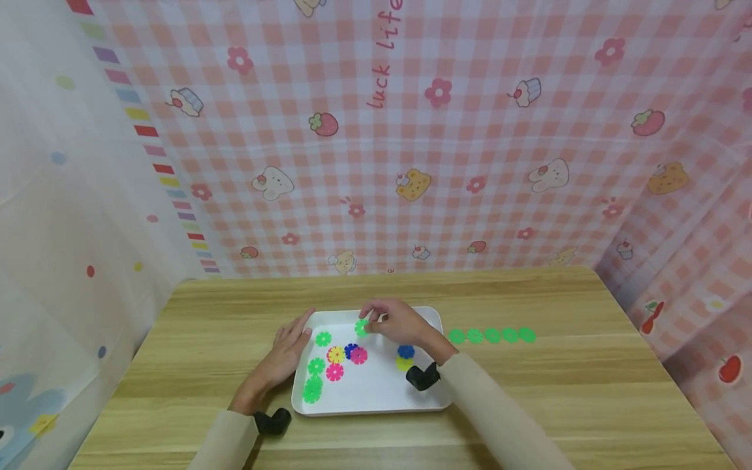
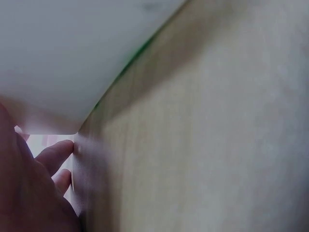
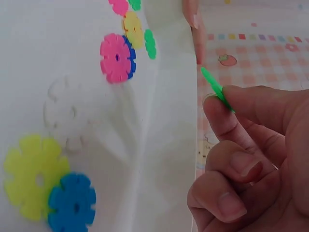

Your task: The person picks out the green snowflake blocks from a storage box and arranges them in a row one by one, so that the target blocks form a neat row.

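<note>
Here right hand (image 1: pixel 398 321) fingers pinching green disc (image 1: pixel 361 327); left hand (image 1: pixel 286 349) fingers straight against tray (image 1: pixel 376 406).

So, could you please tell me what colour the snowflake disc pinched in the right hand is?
Green; the snowflake disc shows best in the right wrist view.
</note>
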Motion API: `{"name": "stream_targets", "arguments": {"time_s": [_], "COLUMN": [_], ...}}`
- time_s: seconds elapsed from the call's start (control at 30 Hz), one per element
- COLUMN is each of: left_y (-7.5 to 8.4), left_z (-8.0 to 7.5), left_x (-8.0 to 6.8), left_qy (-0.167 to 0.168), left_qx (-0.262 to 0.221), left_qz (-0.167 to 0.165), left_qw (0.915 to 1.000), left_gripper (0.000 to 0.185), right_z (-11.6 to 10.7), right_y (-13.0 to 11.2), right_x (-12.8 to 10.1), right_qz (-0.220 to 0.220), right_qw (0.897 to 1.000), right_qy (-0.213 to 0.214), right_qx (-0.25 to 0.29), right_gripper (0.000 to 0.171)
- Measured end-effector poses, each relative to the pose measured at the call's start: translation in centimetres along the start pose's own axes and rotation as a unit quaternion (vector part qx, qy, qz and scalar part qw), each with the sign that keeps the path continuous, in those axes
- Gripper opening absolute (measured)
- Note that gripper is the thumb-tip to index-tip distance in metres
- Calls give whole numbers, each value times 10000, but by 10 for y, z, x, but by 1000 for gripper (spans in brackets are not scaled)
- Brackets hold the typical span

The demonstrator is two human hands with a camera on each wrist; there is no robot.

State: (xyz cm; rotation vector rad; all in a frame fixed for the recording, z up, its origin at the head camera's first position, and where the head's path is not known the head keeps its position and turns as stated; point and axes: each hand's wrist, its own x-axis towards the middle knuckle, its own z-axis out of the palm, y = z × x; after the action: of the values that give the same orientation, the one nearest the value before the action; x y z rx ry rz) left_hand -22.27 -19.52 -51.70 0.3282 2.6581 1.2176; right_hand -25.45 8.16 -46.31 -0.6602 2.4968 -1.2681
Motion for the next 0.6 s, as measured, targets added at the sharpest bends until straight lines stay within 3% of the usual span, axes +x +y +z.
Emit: {"name": "stream_targets", "arguments": {"time_s": [0.47, 0.6], "left_y": [-1, -1], "left_z": [1, 1], "left_x": [0, 0], "left_qy": [67, 90], "left_qx": [-34, -34], "left_qz": [92, 97], "left_qw": [9999, 9999], "left_gripper": [52, 52], "right_z": [-42, -53], "right_y": [29, 40], "right_x": [-37, -49], "right_qz": [468, 417], "right_qw": [9963, 9955], "right_qy": [573, 712], "right_qx": [431, 469], "right_gripper": [14, 15]}}
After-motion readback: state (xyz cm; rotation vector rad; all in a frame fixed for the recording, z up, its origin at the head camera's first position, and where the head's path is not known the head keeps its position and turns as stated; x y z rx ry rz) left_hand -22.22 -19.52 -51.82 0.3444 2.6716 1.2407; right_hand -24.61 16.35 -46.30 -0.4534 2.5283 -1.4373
